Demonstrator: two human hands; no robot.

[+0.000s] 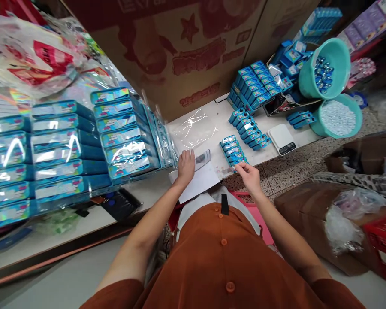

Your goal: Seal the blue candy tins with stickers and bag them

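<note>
My left hand [185,166] lies palm down over one white paper sheet [203,183] and one grey printed strip [203,159], at the counter's [197,124] front edge; its fingers are bunched close together, and I cannot tell whether they grip anything. My right hand [250,178] is narrow at the tips, thumb and forefinger pinched together; anything thin between them is too small to make out. That pinch is just beside the near end of a row of small blue boxes [232,149], about five by my count, standing on the counter to the right of the sheet.

Farther right is a second row [249,128], about seven, and beyond it a larger block [253,86], too crowded to count. One white scale [281,138] sits next to the second row, with a little cluster [299,119] of about three or four more near it. At the right end I count two teal tubs, one with shiny blue pieces [323,74], one with small white pieces [337,118].

To my left are three stacks of larger blue boxes [125,137], about six visible in each, under clear plastic. One big cardboard box [193,56] stands behind the counter's middle.
</note>
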